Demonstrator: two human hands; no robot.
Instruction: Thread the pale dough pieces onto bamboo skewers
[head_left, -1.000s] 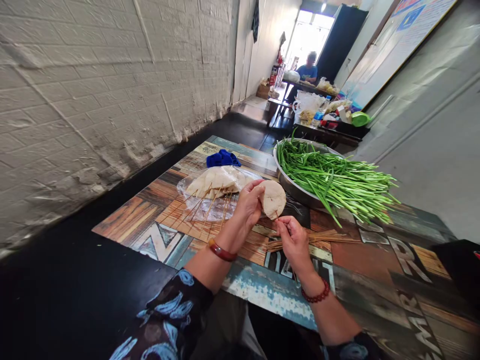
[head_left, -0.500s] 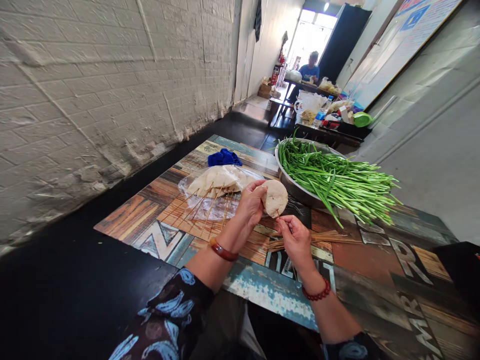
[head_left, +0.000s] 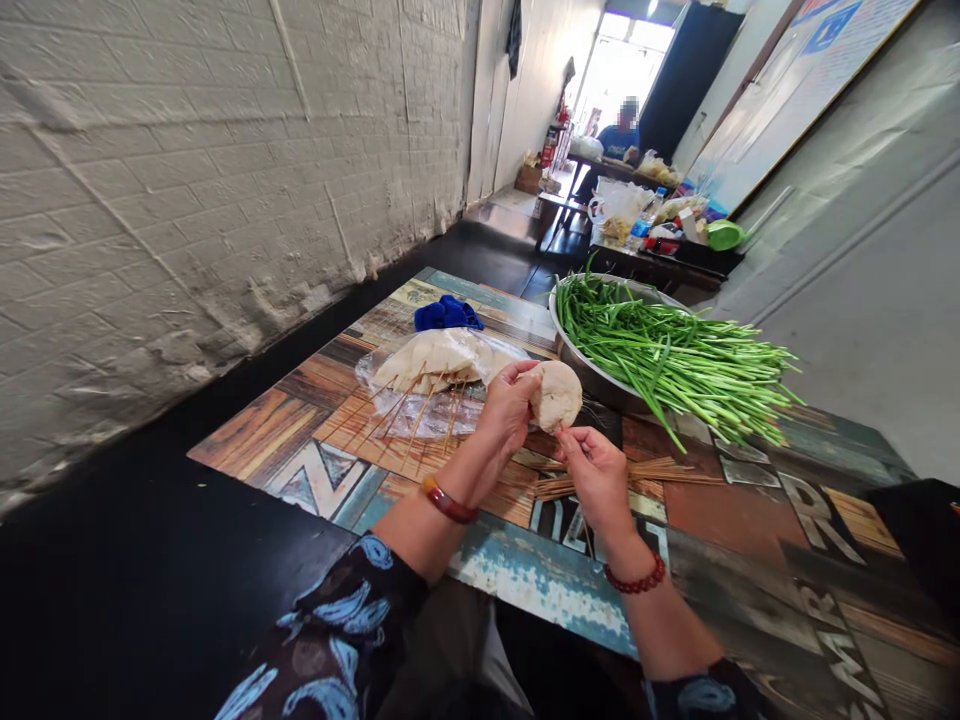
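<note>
A round, flat, pale piece of food like a flatbread is pinched at its left edge by my left hand. At its lower edge, my right hand grips a thin wooden skewer; its tip goes into or against the disc, I cannot tell how deep. Left of my hands lies a clear plastic bag with a stack of pale flatbreads, several skewers sticking out toward me. Under and beside my right hand is a bundle of loose skewers on the table.
A metal basin heaped with long green chives stands at the right of the patchwork table. A blue cloth lies behind the bag. Further back, a person sits at a cluttered table. A brick-patterned wall runs along the left.
Both hands and the disc have shifted slightly to the right. My right fingers sit closer to the disc's lower edge, with less skewer showing between them.
</note>
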